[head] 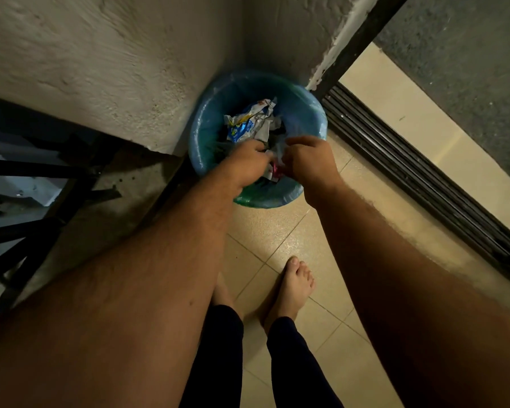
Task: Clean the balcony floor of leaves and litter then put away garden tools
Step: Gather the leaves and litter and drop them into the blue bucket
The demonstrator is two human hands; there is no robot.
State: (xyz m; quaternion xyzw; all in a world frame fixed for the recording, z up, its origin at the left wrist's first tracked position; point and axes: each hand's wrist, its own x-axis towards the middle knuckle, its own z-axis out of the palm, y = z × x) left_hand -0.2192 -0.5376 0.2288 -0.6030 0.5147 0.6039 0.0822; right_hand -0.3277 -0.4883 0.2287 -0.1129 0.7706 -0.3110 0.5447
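From the head camera, the blue bin [206,128] stands in the corner where the rough plaster wall [100,69] meets the dark door frame [362,36], and everything here sits around it. Both hands reach down over the bin's near rim. The left hand [248,163] and the right hand [306,160] meet just inside that rim, fingers curled inward, pinching a small wad of litter [273,170] between them; white and pink scraps show in the gap. Deeper in the bin, beyond the hands, lies a crumpled silver and blue wrapper [252,122]. A thin liner bag covers the bin's rim.

The fingertips are hidden behind the knuckles, so how each finger grips is unclear. The litter is mostly covered by the hands, and the bin's contents are dim and blurred.

Both forearms stretch forward from the bottom corners and converge over the bin, wrists bent down. Nearer than the bin, a bare foot [292,287] stands on the beige floor tiles [277,231]
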